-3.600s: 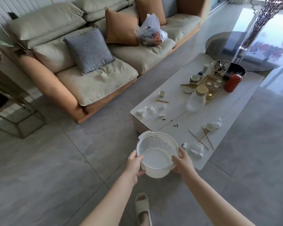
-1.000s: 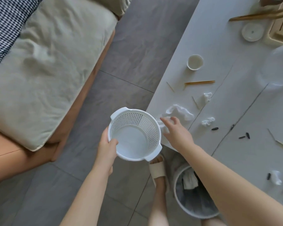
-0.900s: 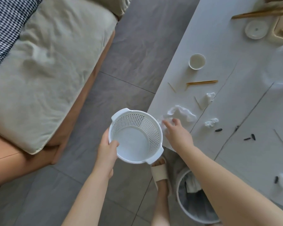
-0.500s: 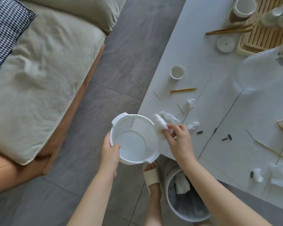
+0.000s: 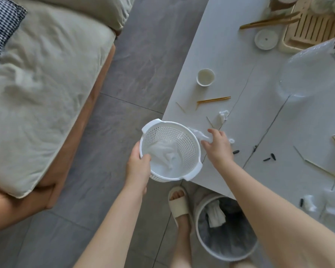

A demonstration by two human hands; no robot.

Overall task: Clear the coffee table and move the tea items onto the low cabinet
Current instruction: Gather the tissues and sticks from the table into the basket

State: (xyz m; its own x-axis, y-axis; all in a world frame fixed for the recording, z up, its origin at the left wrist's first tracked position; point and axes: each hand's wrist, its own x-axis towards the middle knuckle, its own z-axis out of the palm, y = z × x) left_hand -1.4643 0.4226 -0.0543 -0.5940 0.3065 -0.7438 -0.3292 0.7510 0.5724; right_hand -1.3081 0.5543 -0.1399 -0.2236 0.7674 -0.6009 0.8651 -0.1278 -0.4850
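Observation:
My left hand [image 5: 137, 165] grips the near rim of a white perforated basket [image 5: 190, 151], held level at the corner of the white coffee table [image 5: 259, 117]. One crumpled tissue [image 5: 168, 153] lies inside the basket. My right hand [image 5: 218, 147] reaches over the table edge with fingers spread, touching another crumpled tissue [image 5: 198, 134] just right of the basket. Farther on the table are a small white cup [image 5: 205, 77], thin bamboo sticks [image 5: 214, 99], a smaller tissue [image 5: 223, 115], a round lid [image 5: 265, 39], a slatted bamboo tea tray [image 5: 313, 29] and a clear glass jug [image 5: 313, 72].
A white waste bin [image 5: 201, 225] with paper in it stands on the floor below the table corner, beside my slippered foot [image 5: 179, 204]. The sofa [image 5: 37, 84] runs along the left, with a strip of grey floor between it and the table. Dark seeds [image 5: 269, 158] and more sticks lie at right.
The tissue my right hand pinched half a second ago now lies in the basket. That hand has gone back to the table and touches another tissue. The view shifted closer.

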